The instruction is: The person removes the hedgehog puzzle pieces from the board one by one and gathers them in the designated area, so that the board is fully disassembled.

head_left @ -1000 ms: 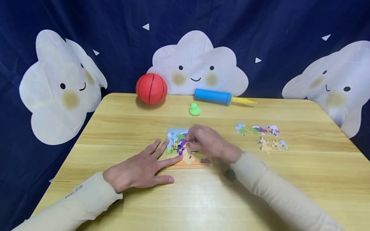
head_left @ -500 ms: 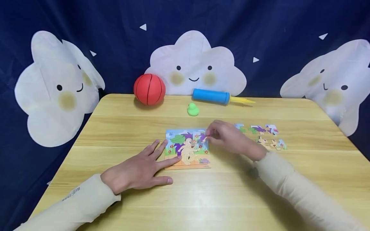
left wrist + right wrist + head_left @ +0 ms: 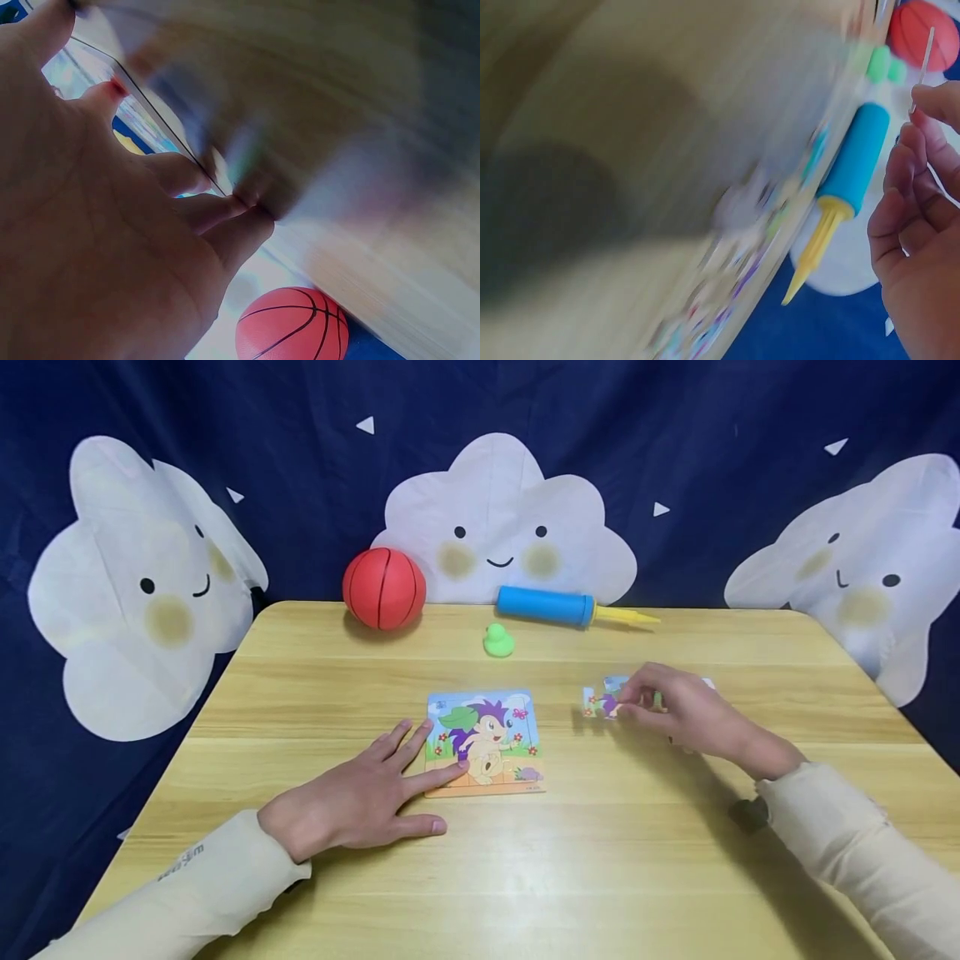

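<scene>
A flat puzzle board [image 3: 491, 788] with a purple-haired hedgehog picture lies at the middle of the table. My left hand [image 3: 363, 797] rests with spread fingers at its left side, the fingertips on the board's edge; in the left wrist view this hand [image 3: 112, 202] shows its palm side. To the right, my right hand [image 3: 678, 706] pinches a puzzle piece [image 3: 591, 703] between thumb and fingers, held above the table. The right wrist view shows that piece [image 3: 928, 56] edge-on, as a thin strip. Loose puzzle pieces [image 3: 617, 682] lie beneath and behind the right hand, mostly hidden.
Along the back of the table [image 3: 480, 893] are a red ball [image 3: 384, 589], a green toy duck [image 3: 498, 641] and a blue hand pump [image 3: 545, 607] with a yellow nozzle. A dark blue curtain [image 3: 315, 460] with cloud faces hangs behind.
My right hand has moved right from over the board to the loose pieces, carrying the puzzle piece off the board. My left hand has stayed on the board's edge.
</scene>
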The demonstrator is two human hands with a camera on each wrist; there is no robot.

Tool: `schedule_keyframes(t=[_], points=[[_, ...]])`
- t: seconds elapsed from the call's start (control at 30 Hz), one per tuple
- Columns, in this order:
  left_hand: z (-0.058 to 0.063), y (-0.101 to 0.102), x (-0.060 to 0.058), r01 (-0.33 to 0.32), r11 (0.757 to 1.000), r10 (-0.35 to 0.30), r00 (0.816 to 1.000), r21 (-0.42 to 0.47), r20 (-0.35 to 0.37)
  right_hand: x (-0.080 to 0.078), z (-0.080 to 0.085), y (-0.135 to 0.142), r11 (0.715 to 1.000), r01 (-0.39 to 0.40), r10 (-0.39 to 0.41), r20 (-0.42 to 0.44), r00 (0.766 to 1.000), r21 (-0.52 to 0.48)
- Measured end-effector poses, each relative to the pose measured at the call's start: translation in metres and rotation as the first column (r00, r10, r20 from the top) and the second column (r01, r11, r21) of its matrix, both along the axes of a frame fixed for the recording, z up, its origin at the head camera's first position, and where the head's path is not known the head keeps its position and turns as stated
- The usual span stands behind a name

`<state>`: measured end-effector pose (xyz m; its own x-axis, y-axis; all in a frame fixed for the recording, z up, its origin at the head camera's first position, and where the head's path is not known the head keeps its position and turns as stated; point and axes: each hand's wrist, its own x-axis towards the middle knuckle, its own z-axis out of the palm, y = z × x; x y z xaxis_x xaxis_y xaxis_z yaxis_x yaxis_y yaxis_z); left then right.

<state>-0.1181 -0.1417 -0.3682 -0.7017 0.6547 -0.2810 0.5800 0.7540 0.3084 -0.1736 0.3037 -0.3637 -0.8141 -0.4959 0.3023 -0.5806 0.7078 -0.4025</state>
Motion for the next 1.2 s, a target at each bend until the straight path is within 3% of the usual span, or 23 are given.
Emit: schedule_keyframes(t=[0.17,0.5,0.73,1.2], points=[[0.000,0.000,-0.001,-0.005,1.000,0.005,1.000,-0.009,0.005,0.006,-0.004,0.020,1.000,0.026,-0.026,0.041,0.999,-0.010],[0.000,0.000,0.000,-0.005,1.000,0.005,1.000,-0.007,0.009,0.011,-0.013,0.041,1.000,-0.001,0.002,0.065,0.998,-0.012],[0.000,0.000,0.000,-0.007,1.000,0.007,1.000,-0.008,0.003,0.013,-0.019,0.045,1.000,-0.023,0.024,0.141,0.990,-0.007],[-0.001,0.000,0.000,0.003,1.000,-0.003,1.000,-0.001,-0.007,0.012,-0.023,0.047,0.998,-0.001,-0.007,0.131,0.991,0.060]])
